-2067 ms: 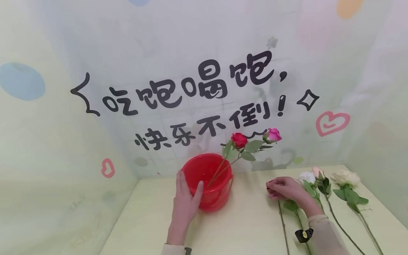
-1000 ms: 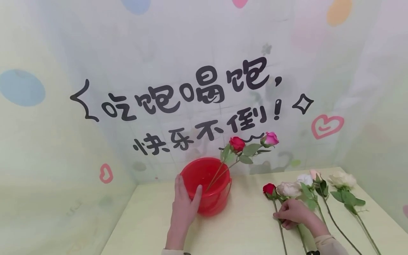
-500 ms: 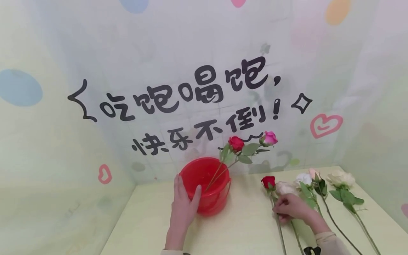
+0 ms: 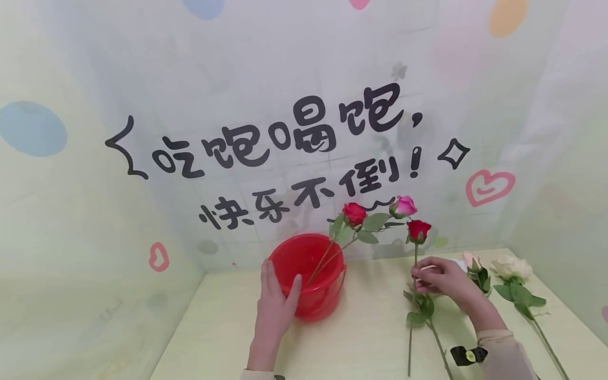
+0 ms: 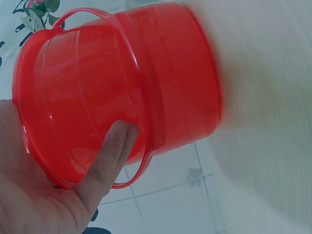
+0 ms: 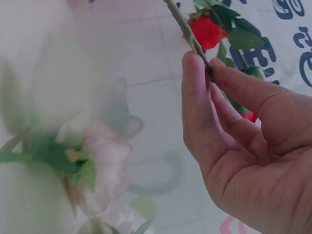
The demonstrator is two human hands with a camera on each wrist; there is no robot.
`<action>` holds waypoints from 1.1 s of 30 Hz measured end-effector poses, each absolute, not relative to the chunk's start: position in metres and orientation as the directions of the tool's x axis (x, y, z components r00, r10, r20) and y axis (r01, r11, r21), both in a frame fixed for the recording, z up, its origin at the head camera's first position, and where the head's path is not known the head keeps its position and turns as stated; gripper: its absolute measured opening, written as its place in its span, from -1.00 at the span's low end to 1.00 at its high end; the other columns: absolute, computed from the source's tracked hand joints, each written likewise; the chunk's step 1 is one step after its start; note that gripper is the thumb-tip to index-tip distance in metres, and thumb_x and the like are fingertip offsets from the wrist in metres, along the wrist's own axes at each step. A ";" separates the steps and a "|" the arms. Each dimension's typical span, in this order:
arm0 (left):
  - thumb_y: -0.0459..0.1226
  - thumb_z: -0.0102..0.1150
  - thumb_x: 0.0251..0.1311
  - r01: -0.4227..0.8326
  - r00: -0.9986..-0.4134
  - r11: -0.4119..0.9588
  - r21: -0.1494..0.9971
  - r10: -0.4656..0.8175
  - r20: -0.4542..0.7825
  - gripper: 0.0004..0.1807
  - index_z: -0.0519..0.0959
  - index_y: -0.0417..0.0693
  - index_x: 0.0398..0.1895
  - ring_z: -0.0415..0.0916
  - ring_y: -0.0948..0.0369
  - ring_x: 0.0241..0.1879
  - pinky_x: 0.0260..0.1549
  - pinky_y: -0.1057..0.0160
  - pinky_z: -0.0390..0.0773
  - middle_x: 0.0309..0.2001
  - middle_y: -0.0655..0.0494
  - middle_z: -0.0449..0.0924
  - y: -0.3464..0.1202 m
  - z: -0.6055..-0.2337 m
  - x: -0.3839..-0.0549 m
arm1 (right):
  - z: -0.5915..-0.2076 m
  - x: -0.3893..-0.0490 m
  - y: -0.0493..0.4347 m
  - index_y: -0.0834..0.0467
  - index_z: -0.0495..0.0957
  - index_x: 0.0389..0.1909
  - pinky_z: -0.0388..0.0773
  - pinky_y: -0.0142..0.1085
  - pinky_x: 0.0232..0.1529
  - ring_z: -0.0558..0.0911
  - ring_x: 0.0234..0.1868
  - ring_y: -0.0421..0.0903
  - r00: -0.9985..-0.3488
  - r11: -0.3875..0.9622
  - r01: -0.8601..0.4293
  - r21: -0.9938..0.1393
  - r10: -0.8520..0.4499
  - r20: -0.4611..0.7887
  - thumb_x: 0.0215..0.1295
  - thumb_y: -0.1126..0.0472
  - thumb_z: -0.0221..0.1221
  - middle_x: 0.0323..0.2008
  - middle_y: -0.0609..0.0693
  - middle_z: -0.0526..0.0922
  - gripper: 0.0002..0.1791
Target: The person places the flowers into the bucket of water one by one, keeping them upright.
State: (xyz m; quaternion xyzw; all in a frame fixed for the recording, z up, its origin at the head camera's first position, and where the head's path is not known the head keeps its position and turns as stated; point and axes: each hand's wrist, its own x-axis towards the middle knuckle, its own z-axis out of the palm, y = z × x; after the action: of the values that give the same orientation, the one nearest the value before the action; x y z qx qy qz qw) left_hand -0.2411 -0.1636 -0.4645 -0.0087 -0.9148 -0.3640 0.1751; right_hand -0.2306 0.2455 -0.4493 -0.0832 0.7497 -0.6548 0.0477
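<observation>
A right-hand grip (image 4: 439,277) pinches a red rose (image 4: 419,231) by its stem (image 4: 416,256), right of the red bucket (image 4: 320,303) where a left-hand grip (image 4: 275,309) rests wide; too light a pinch could let the rose twist.

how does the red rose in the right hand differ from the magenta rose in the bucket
The deep-red fabric-like rose is pinched by the right hand; the bright magenta rose leans in the red plastic bucket. In the head view, the red rose is nearly upright, the magenta rose slanted. Both show green sepals.
</observation>
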 end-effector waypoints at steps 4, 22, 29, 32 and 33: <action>0.15 0.27 0.38 0.125 -0.945 0.740 0.660 -0.115 0.307 0.14 -0.18 -0.10 0.74 0.37 -0.27 0.41 -0.02 -0.21 0.72 0.67 -0.12 -0.09 -0.161 -0.465 -0.244 | -0.427 -0.232 0.252 0.50 0.47 0.17 0.76 -0.19 -0.02 0.77 -0.17 -0.09 -0.984 0.075 -0.133 -0.988 -0.126 0.123 0.58 0.26 0.18 -0.17 0.05 0.75 -0.62; 0.14 0.28 0.38 0.139 -0.940 0.740 0.658 -0.111 0.324 0.13 -0.17 -0.11 0.73 0.32 -0.26 0.45 -0.02 -0.23 0.72 0.67 -0.13 -0.08 -0.162 -0.468 -0.245 | -0.327 -0.254 0.227 0.40 0.53 0.08 0.74 -0.26 -0.03 0.81 -0.22 -0.10 -0.915 -0.183 -0.400 -0.898 0.030 0.402 0.46 0.31 0.31 -0.19 0.03 0.80 -0.70; 0.07 0.32 0.38 0.135 -0.938 0.739 0.660 -0.120 0.326 0.12 -0.16 -0.10 0.73 0.32 -0.26 0.45 -0.02 -0.23 0.71 0.67 -0.12 -0.08 -0.161 -0.468 -0.245 | -0.312 -0.265 0.201 0.31 0.60 0.02 0.77 -0.26 -0.17 0.83 -0.27 -0.11 -0.893 -0.229 -0.451 -0.863 0.121 0.434 0.42 0.31 0.36 -0.26 0.02 0.80 -0.75; 0.07 0.33 0.37 0.139 -0.936 0.737 0.661 -0.120 0.331 0.13 -0.16 -0.10 0.73 0.33 -0.26 0.44 -0.03 -0.23 0.72 0.67 -0.12 -0.07 -0.161 -0.468 -0.245 | -0.310 -0.269 0.192 0.30 0.60 0.01 0.76 -0.30 -0.21 0.83 -0.27 -0.14 -0.882 -0.249 -0.472 -0.846 0.141 0.450 0.42 0.31 0.35 -0.26 0.02 0.80 -0.76; 0.07 0.33 0.37 0.141 -0.935 0.737 0.661 -0.120 0.333 0.13 -0.16 -0.10 0.73 0.34 -0.26 0.43 -0.03 -0.22 0.72 0.67 -0.11 -0.07 -0.161 -0.467 -0.245 | -0.310 -0.271 0.189 0.29 0.61 0.02 0.76 -0.31 -0.20 0.83 -0.27 -0.14 -0.879 -0.253 -0.477 -0.842 0.144 0.455 0.42 0.30 0.35 -0.25 0.02 0.80 -0.76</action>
State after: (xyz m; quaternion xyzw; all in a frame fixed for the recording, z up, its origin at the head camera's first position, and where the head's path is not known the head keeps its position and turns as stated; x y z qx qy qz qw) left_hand -0.2451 -0.1614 -0.4674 -0.0059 -0.9144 -0.3627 0.1797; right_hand -0.2709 0.1895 -0.3096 -0.1442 0.5778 -0.7782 -0.1994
